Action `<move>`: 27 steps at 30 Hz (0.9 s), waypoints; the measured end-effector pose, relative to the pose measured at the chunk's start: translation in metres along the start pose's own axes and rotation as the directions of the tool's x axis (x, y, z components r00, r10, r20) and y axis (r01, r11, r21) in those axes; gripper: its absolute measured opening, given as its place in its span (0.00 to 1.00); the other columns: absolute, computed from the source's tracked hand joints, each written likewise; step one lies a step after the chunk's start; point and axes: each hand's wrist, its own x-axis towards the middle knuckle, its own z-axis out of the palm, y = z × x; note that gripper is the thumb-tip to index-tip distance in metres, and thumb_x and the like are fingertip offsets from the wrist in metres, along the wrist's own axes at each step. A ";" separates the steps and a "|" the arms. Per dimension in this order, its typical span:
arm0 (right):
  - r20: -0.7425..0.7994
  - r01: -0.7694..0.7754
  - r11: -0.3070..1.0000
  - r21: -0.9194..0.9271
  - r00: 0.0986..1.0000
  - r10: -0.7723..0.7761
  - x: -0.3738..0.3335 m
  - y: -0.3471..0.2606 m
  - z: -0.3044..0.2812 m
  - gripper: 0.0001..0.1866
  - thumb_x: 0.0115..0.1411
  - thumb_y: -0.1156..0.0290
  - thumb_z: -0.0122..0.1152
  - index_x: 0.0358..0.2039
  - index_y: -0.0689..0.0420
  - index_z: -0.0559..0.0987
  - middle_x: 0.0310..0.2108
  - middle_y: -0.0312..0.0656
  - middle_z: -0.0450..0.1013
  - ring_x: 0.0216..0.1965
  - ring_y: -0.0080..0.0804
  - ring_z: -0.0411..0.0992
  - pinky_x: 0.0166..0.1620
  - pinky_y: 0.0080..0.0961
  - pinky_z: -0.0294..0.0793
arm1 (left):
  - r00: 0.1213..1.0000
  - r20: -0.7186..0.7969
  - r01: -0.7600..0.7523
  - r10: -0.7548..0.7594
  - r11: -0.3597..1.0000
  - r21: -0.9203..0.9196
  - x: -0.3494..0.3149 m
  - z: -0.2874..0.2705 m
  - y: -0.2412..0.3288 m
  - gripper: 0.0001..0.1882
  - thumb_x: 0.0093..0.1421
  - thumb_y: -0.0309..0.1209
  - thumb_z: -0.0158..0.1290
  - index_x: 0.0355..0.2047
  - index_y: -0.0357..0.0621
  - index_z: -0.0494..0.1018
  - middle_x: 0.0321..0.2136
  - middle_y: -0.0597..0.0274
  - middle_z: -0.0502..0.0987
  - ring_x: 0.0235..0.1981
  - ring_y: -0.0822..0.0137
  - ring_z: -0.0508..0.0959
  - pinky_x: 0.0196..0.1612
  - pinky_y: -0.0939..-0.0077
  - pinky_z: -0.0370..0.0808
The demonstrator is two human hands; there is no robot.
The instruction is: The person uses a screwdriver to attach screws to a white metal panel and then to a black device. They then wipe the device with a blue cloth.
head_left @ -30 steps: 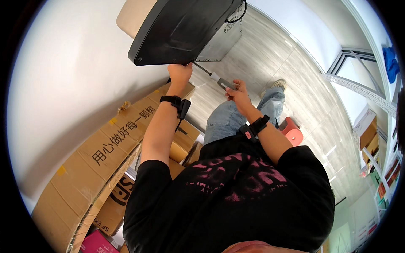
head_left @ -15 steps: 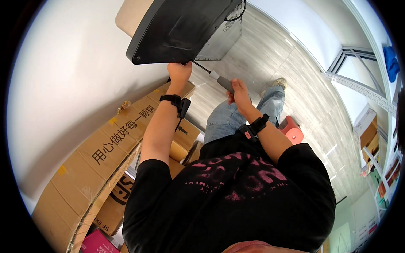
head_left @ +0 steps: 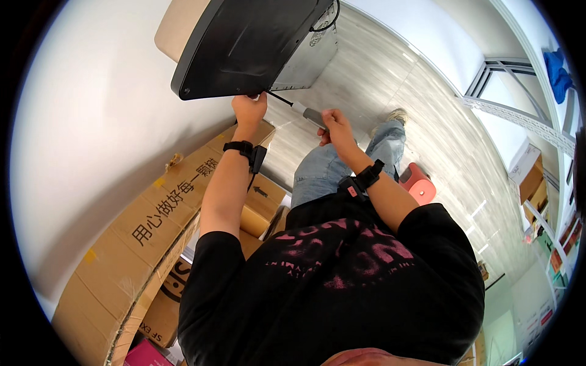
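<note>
At the top, a large black panel-like housing (head_left: 244, 52) with rounded corners stands tilted, a black cable looping from its far right side. My left hand (head_left: 249, 111) is closed against its lower edge; the fingertips are partly hidden, and what they pinch cannot be made out. In my right hand (head_left: 339, 129) is a screwdriver (head_left: 315, 117) with a grey handle and a dark shaft. Its shaft points up and left, and the tip meets the housing's edge beside my left fingers.
A long cardboard box (head_left: 152, 213) runs along the white wall (head_left: 104, 110) at left, with smaller cartons beside it. A red stool (head_left: 419, 184) stands on the grey floor (head_left: 439, 134) right of my legs. Metal shelving (head_left: 519, 116) is at far right.
The housing, both hands and the screwdriver appear slightly farther left, along with a small shift of the whole view. The screwdriver tip stays at the housing's edge.
</note>
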 end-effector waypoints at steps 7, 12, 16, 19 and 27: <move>0.097 -0.109 0.993 -0.032 0.989 0.112 0.000 -0.015 -0.013 0.19 0.61 0.52 0.56 0.34 0.58 0.71 0.14 0.34 0.63 0.11 0.19 0.58 0.16 0.20 0.60 | 1.000 -0.016 0.002 -0.002 0.999 -0.036 0.001 0.007 -0.001 0.10 0.44 0.26 0.62 0.27 0.33 0.77 0.23 0.52 0.80 0.25 0.61 0.82 0.32 0.73 0.76; 0.095 -0.104 0.993 -0.048 0.990 0.108 0.004 -0.014 -0.031 0.19 0.61 0.52 0.56 0.33 0.57 0.71 0.14 0.31 0.60 0.12 0.19 0.55 0.16 0.20 0.57 | 0.999 -0.026 -0.029 0.026 0.994 -0.109 0.002 0.024 -0.007 0.10 0.44 0.25 0.61 0.27 0.36 0.76 0.23 0.55 0.79 0.24 0.61 0.79 0.30 0.70 0.74; 0.051 -0.081 0.993 -0.083 0.995 0.085 -0.007 -0.015 -0.035 0.18 0.61 0.52 0.56 0.31 0.56 0.71 0.14 0.31 0.59 0.12 0.18 0.55 0.16 0.19 0.58 | 1.000 -0.020 0.022 -0.024 0.994 -0.111 0.004 0.027 -0.003 0.09 0.44 0.25 0.61 0.27 0.36 0.75 0.22 0.55 0.79 0.24 0.61 0.79 0.30 0.70 0.74; 0.050 -0.101 0.994 -0.051 0.993 0.103 -0.019 -0.011 -0.032 0.18 0.61 0.53 0.56 0.30 0.57 0.71 0.15 0.32 0.61 0.13 0.19 0.57 0.16 0.20 0.58 | 0.999 0.001 0.038 -0.039 0.991 -0.129 -0.001 0.018 -0.009 0.11 0.47 0.23 0.60 0.32 0.33 0.74 0.25 0.55 0.79 0.26 0.64 0.80 0.32 0.74 0.75; 0.007 0.013 0.997 -0.081 1.000 -0.012 -0.050 -0.041 -0.072 0.17 0.61 0.54 0.55 0.31 0.56 0.71 0.18 0.35 0.67 0.16 0.21 0.63 0.20 0.21 0.66 | 0.999 -0.031 0.030 -0.035 0.985 -0.173 -0.006 0.034 -0.013 0.19 0.52 0.24 0.57 0.43 0.32 0.67 0.35 0.53 0.75 0.30 0.64 0.77 0.36 0.74 0.74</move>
